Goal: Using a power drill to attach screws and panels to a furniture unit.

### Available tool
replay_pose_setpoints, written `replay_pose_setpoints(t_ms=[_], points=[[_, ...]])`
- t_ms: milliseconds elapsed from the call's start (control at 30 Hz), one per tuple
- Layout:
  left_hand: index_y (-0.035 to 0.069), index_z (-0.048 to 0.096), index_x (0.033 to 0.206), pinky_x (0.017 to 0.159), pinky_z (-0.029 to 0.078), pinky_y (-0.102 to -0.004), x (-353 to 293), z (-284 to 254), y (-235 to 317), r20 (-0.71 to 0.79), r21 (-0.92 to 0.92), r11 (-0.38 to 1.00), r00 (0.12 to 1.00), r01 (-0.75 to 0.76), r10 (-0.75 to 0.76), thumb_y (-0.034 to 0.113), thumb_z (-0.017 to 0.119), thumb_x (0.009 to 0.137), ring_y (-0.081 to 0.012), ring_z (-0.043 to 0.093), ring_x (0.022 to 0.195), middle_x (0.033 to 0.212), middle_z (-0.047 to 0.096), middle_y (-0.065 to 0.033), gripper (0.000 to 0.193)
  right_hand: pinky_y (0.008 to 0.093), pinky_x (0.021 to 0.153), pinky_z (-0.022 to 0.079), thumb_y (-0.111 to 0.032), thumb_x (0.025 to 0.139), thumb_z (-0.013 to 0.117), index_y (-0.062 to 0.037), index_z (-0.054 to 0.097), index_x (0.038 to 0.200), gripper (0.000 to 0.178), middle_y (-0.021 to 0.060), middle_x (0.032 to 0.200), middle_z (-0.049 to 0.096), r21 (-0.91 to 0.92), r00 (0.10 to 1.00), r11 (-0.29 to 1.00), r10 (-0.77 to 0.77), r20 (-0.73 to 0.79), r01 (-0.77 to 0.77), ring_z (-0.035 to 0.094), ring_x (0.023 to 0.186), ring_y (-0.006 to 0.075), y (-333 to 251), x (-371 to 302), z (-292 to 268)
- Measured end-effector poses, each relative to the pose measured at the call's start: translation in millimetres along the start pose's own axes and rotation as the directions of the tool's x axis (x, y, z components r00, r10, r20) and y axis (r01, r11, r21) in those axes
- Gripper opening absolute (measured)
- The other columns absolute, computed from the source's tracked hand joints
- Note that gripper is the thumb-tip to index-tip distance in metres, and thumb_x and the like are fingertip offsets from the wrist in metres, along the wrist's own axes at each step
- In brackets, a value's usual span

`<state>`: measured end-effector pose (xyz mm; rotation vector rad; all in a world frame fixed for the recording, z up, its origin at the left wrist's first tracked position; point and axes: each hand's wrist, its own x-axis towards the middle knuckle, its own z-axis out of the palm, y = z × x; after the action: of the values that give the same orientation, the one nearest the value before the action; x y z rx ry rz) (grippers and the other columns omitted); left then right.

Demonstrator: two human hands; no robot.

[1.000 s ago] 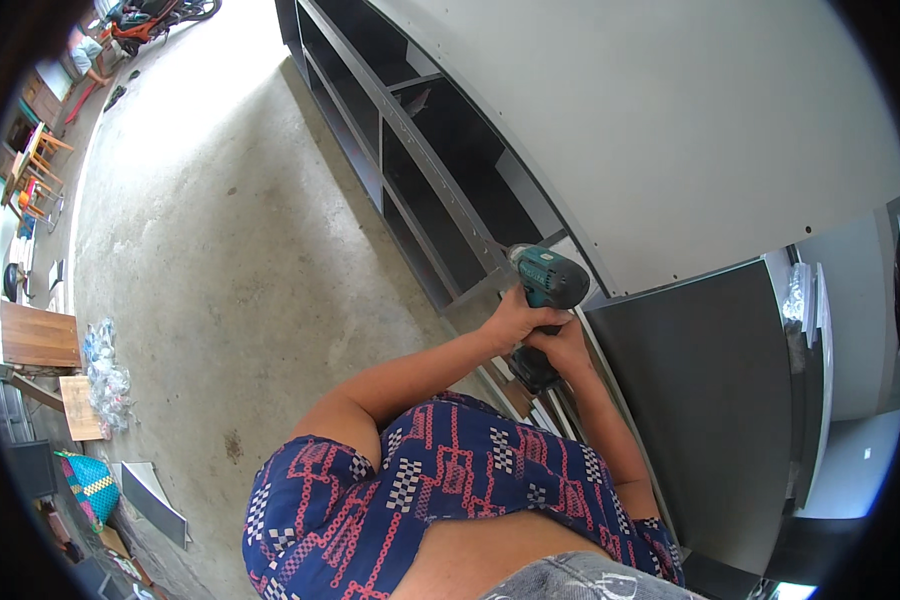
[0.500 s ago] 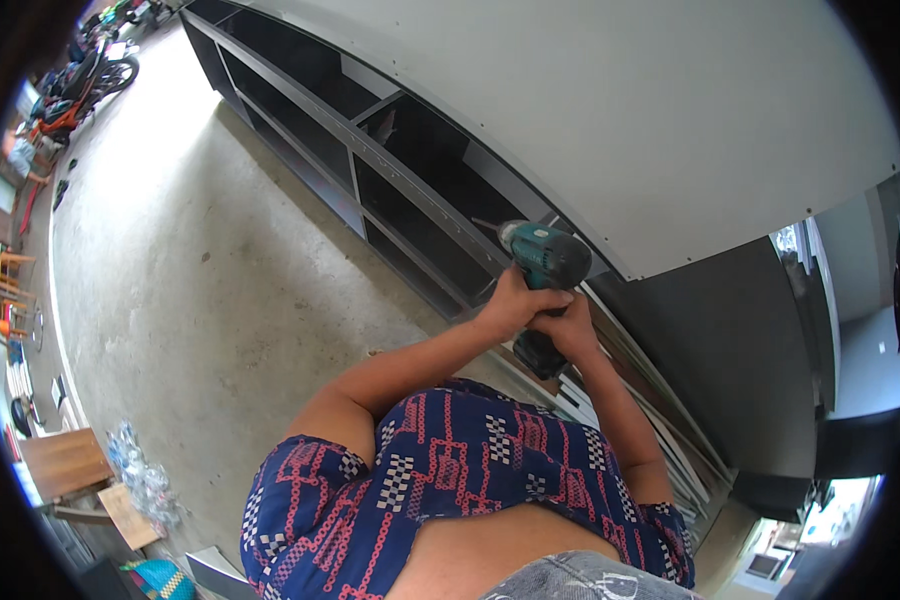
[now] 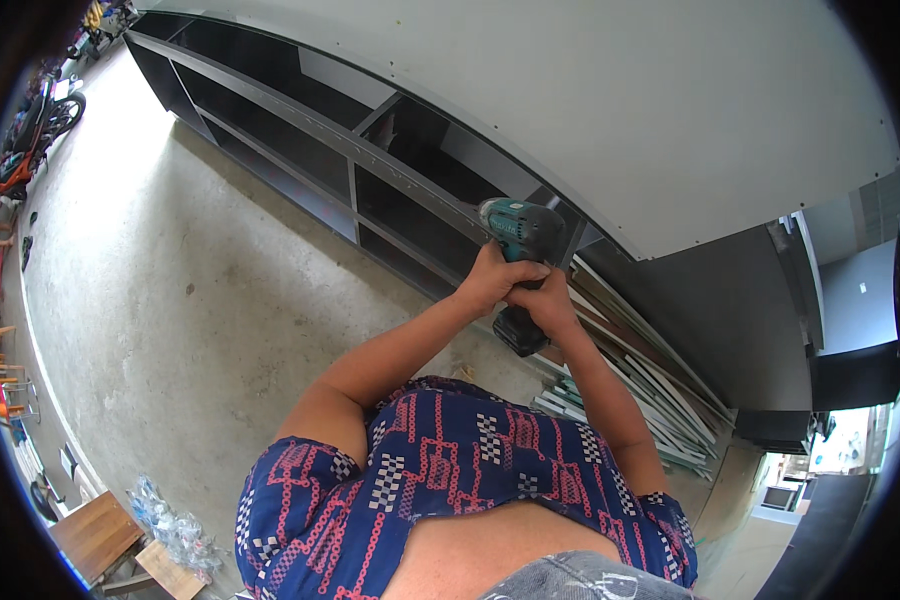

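Observation:
A teal and black cordless drill (image 3: 526,230) is held in front of my chest, its nose pointing left toward the dark shelf unit (image 3: 410,185). My left hand (image 3: 497,279) wraps round the upper part of its grip. Lower on the handle, my right hand (image 3: 550,304) is closed too, its fingers overlapping the left ones. The black battery (image 3: 518,332) sticks out below both hands. The drill's nose is over the unit's front rail; whether its bit touches the rail I cannot tell.
A large pale panel (image 3: 630,110) lies along the shelf unit's right side. Long strips of board (image 3: 635,375) are piled to the right of my hands. Concrete floor (image 3: 190,330) stretches left, with a motorbike (image 3: 42,130) far off and clear plastic (image 3: 170,525) near wooden furniture (image 3: 95,535).
The drill and both hands have shifted slightly up and left in the picture. The view has moved too, showing more of the board strips. The grip is unchanged.

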<state>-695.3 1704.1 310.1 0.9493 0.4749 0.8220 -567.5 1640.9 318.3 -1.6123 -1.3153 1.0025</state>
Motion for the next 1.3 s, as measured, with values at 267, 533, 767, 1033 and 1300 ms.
replay_pose_setpoints(t_ms=[267,533,767,1033,1300], points=[[-0.001,0.062,0.104,0.079,0.051,-0.0309,-2.0,-3.2,-6.3,-0.019,0.003,1.0,1.0,-0.005,0.005,0.009,0.075,0.072,-0.0152,0.062,0.084,0.093,0.065,-0.0061,0.036,0.0314,0.073,0.052,-0.014,0.065,0.078,0.0046,0.066,0.097,0.039,0.0106,0.086,0.07,0.021,1.0,1.0,0.022,0.021,-0.022,0.066,0.081,0.0167,5.7,0.4,1.8],[-0.001,0.062,0.105,0.08,0.051,-0.0309,0.2,0.6,-1.8,-0.018,0.007,1.0,1.0,-0.011,0.011,0.009,0.076,0.071,-0.0153,0.062,0.085,0.094,0.065,-0.0062,0.038,0.0315,0.074,0.052,-0.015,0.065,0.078,0.005,0.067,0.097,0.039,0.0108,0.086,0.07,0.047,1.0,0.999,0.005,-0.001,-0.005,0.067,0.082,0.0167,-4.9,-1.8,-0.4],[-0.001,0.062,0.104,0.078,0.051,-0.0312,-0.3,2.1,-4.0,-0.038,0.005,1.0,0.999,0.017,-0.017,0.009,0.076,0.072,-0.0158,0.063,0.084,0.095,0.065,-0.0072,0.037,0.0327,0.076,0.052,-0.017,0.064,0.079,0.0033,0.067,0.098,0.041,0.0111,0.087,0.07,0.039,1.0,0.999,-0.003,-0.003,0.003,0.067,0.084,0.0187,3.9,0.4,0.7],[-0.001,0.06,0.108,0.08,0.052,-0.0314,-4.3,4.8,-6.2,-0.03,-0.042,0.999,0.999,0.025,-0.026,0.01,0.076,0.073,-0.0158,0.063,0.087,0.097,0.064,-0.0068,0.04,0.0329,0.077,0.052,-0.017,0.063,0.079,0.0023,0.068,0.094,0.038,0.0104,0.085,0.07,-0.05,0.997,0.997,0.068,0.02,-0.067,0.067,0.083,0.0188,-6.2,-6.7,-3.1],[0.001,0.057,0.111,0.081,0.052,-0.0319,3.3,0.2,0.9,-0.03,-0.105,0.994,0.999,-0.03,0.027,0.016,0.076,0.076,-0.0157,0.062,0.089,0.098,0.062,-0.0052,0.042,0.0338,0.089,0.048,-0.019,0.06,0.082,0.0033,0.057,0.116,0.066,0.0121,0.106,0.066,0.006,0.991,0.999,-0.035,0.128,0.035,0.063,0.1,0.0209,-16.6,-4.5,-12.1]])
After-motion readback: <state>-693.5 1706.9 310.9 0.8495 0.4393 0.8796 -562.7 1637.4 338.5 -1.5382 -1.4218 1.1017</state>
